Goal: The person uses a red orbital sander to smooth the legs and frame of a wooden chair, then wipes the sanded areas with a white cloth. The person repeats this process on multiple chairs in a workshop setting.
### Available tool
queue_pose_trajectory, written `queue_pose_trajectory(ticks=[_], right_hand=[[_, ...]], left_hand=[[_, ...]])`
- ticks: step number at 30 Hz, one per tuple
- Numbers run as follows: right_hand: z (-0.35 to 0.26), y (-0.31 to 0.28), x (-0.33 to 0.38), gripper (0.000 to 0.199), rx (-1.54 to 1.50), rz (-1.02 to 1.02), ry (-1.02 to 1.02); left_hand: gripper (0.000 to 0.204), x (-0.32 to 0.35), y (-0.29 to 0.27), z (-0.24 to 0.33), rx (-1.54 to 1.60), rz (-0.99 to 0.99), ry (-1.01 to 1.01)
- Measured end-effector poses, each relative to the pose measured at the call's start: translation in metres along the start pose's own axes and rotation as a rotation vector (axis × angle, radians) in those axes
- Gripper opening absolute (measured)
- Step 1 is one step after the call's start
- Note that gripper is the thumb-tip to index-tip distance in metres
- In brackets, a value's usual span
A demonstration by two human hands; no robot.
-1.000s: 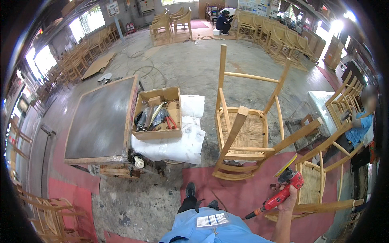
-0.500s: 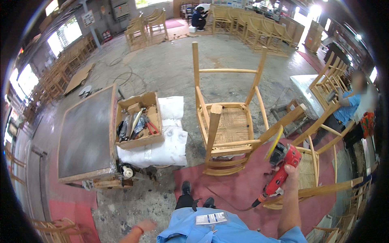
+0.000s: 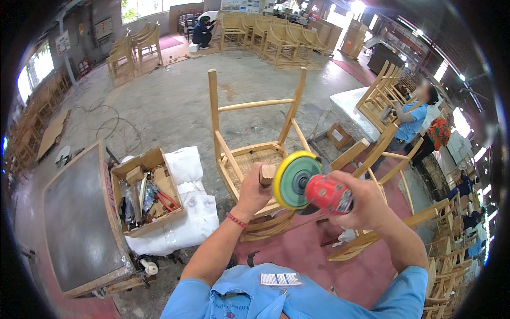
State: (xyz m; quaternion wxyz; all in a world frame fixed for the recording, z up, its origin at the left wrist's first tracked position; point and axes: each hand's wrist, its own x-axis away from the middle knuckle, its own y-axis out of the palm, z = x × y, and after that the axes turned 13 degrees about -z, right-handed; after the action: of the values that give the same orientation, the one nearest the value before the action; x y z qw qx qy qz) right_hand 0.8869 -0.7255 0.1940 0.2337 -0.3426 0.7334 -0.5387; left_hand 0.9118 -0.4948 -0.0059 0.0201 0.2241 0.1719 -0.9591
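A wooden chair [image 3: 256, 105] with a woven seat stands upturned in front of me, legs pointing up. My left hand [image 3: 252, 195], with a red bead bracelet on its wrist, is closed around one leg [image 3: 267, 173] just below its end. My right hand [image 3: 366, 201] grips a red disc sander [image 3: 330, 194] by its body. The sander's round yellow-and-green pad [image 3: 295, 181] is right beside the leg end; whether they touch I cannot tell. Pad and hands hide part of the seat.
Left of the chair, a cardboard box [image 3: 154, 223] of tools sits on white wrapping [image 3: 199, 212] by a dark-topped table [image 3: 79, 207]. Another wooden chair [image 3: 393, 234] lies at right on the red mat [image 3: 297, 255]. A co-worker [image 3: 411, 119] stands beyond it by more chairs.
My left hand has come up from the lower left and taken hold of the chair leg. The sander has been raised and swung leftward to the leg end. My view has turned right.
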Motion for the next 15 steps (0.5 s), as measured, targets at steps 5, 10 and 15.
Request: queue_pose_trajectory(ticks=[5, 10, 15], right_hand=[[-0.025, 0.018, -0.029, 0.073, 0.190, -0.180, -0.045], [-0.034, -0.005, -0.044, 0.069, 0.250, 0.014, 0.066], [-0.035, -0.034, -0.050, 0.067, 0.182, 0.116, 0.173]], left_hand=[[0.049, -0.002, 0.008, -0.027, -0.013, 0.018, 0.105], [0.043, -0.003, 0.011, -0.023, -0.068, 0.084, 0.164], [0.043, -0.001, 0.016, -0.014, 0.044, 0.114, 0.018]])
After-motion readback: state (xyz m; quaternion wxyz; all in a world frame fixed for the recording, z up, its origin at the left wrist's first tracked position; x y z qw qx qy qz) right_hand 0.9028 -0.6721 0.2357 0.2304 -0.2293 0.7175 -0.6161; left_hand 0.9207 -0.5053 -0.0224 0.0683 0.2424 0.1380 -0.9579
